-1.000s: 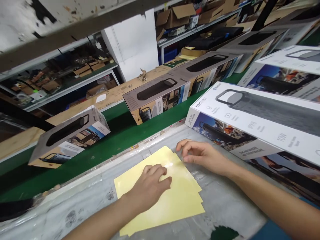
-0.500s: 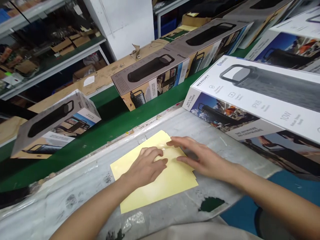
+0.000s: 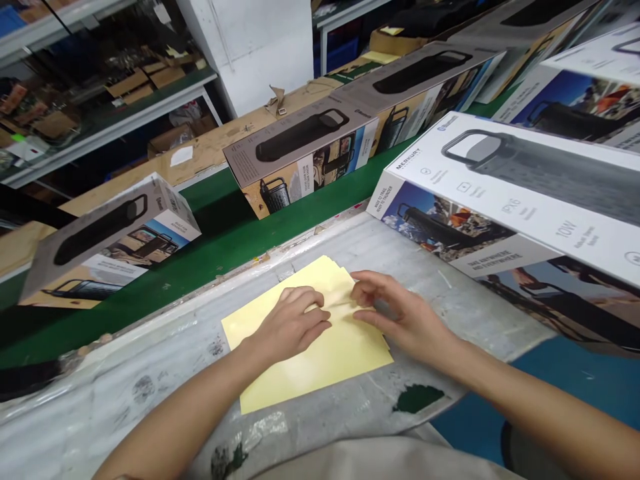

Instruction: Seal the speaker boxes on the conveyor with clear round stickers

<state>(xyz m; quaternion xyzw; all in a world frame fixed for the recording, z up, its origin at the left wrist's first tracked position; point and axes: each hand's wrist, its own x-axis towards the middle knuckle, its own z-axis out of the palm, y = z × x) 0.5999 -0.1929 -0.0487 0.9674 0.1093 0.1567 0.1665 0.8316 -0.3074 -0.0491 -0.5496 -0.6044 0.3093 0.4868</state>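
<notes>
A person's bare left hand (image 3: 293, 327) and right hand (image 3: 403, 313) rest on a stack of pale yellow glossy sheets (image 3: 320, 370). The stack lies at 12 o'clock, close in front of the person, on a worn grey plastic-covered workbench (image 3: 150, 393). The sheets are slightly fanned: at least two show, but the exact count is hidden. The top sheet bulges into a raised crease between the hands, and no sheet lies apart from the stack. The left fingers sit together, curled down on the paper. The right fingers are slightly spread, with the thumb apart from them and the tips at the crease; whether they grip it cannot be told.

Beyond the bench, at least six long printed cardboard boxes (image 3: 300, 150) lie along a green strip (image 3: 215, 247), running from 10 o'clock round to 2 o'clock. The nearest large white box (image 3: 505, 193) sits at 2 o'clock. Grey metal shelves (image 3: 115, 113) holding cardboard pieces stand at 11 o'clock.
</notes>
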